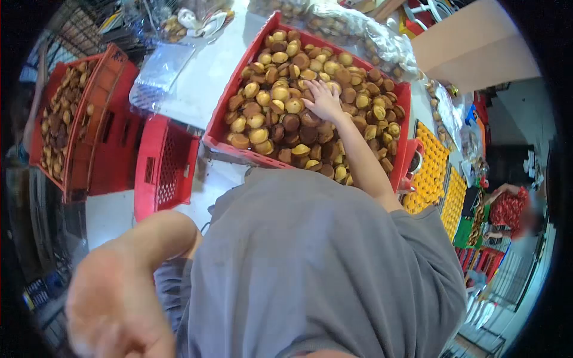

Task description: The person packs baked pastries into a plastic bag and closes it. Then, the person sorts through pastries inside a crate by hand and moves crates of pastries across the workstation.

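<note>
In the head view a big red crate (216, 122) on the table is heaped with small round cakes (293, 106), golden on one side and brown on the other. My right hand (325, 101) rests on top of the heap, fingers spread, with no cake visibly gripped. My left hand (122, 310) is raised close to the camera at lower left, away from the crate. It is blurred, and its fingers are mostly cut off by the frame's bottom edge, so what they do is unclear.
Stacked red crates (110, 128) of similar cakes stand at left, beside a red perforated crate (166, 161). Clear plastic bags (166, 67) lie on the white table (222, 52). Yellow trays (427, 170) and a cardboard flap (474, 45) are at right. Another person (508, 209) is far right.
</note>
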A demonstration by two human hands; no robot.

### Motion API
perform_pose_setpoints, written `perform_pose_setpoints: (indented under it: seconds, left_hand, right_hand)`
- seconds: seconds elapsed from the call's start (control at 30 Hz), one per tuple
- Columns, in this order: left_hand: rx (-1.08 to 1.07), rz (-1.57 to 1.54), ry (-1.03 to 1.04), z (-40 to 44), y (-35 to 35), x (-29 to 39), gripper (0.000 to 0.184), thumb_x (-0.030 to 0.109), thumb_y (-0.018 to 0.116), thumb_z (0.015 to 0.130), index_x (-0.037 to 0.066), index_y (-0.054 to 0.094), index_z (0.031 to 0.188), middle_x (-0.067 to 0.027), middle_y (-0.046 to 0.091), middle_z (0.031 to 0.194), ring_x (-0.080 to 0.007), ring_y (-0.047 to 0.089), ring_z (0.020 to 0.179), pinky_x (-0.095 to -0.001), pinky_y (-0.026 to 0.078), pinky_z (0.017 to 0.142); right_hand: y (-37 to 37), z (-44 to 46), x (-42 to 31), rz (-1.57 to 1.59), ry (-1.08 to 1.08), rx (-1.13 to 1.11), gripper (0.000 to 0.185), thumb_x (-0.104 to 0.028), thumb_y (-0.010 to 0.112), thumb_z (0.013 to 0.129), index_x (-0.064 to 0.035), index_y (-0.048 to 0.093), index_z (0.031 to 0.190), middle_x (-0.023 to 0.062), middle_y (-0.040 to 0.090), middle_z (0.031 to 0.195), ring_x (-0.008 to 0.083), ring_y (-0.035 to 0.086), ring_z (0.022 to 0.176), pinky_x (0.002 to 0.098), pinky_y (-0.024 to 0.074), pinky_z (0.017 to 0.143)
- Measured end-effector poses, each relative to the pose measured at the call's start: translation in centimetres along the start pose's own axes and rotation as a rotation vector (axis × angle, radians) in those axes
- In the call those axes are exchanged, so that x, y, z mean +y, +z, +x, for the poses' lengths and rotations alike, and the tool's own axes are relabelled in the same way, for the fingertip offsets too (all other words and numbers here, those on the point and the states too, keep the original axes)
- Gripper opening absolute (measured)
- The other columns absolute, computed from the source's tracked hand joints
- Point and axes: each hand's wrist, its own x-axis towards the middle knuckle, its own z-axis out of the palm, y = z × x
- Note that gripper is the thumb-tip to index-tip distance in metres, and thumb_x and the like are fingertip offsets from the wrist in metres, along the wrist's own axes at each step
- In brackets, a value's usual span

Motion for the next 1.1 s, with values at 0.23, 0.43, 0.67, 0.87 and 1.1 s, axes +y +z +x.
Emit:
perform_pose_setpoints:
  seconds: [0.23,0.43,0.67,0.87,1.1]
  left_hand:
    - [-1.078,-0.027,-1.065,-14.5,3.5,5.0,0.021,0.021,0.047,0.081,0.001,0.051,0.086,-0.0089,0.054,0.074,-0.0216,0.052,0.065,-0.0310,0.042,0.063]
    - [-1.198,-0.342,-1.179,-29.4,11.4,5.2,0.053,0.022,0.051,0.079,-0.006,0.030,0.118,-0.0258,0.037,0.117,-0.0377,0.037,0.107,-0.0390,0.032,0.090]
    - [-1.337,-0.143,-1.211,-29.2,11.5,6.4,0.040,0.007,0.033,0.080,0.002,0.033,0.120,-0.0222,0.035,0.122,-0.0336,0.038,0.110,-0.0377,0.034,0.090]
    - [-1.175,-0.224,-1.305,-28.3,11.2,6.2,0.043,0.001,0.031,0.077,0.003,0.034,0.120,-0.0192,0.041,0.118,-0.0327,0.042,0.106,-0.0375,0.036,0.088]
    - [-1.073,-0.235,-1.358,-28.1,11.0,6.1,0.034,0.007,0.042,0.078,0.003,0.041,0.112,-0.0169,0.045,0.113,-0.0317,0.044,0.102,-0.0374,0.037,0.086]
  right_hand:
    - [-0.3,-0.3,-0.8,0.019,0.024,0.000,0.051,-0.039,0.039,0.082,-0.0176,0.026,0.127,0.0088,0.026,0.132,0.0247,0.019,0.124,0.0487,0.0110,0.099]
    - [-0.5,-1.5,-4.9,0.255,-0.090,0.060,0.046,-0.038,0.027,0.086,-0.0101,0.038,0.122,0.0175,0.036,0.125,0.0338,0.023,0.121,0.0430,0.0146,0.100]
    - [1.2,-6.2,-8.7,0.210,-0.255,0.353,0.047,-0.019,0.046,0.081,-0.0086,0.030,0.124,0.0271,0.027,0.124,0.0383,0.033,0.112,0.0443,0.0258,0.094]
    - [-0.2,-9.7,-8.8,0.192,-0.302,0.102,0.057,-0.006,0.044,0.074,-0.0184,0.027,0.127,0.0182,0.024,0.131,0.0276,0.025,0.122,0.0449,0.0096,0.101]
    - [1.5,-10.9,-8.0,0.141,-0.573,0.016,0.051,-0.017,0.054,0.073,-0.0264,0.038,0.121,0.0022,0.031,0.130,0.0193,0.027,0.122,0.0505,0.0117,0.099]
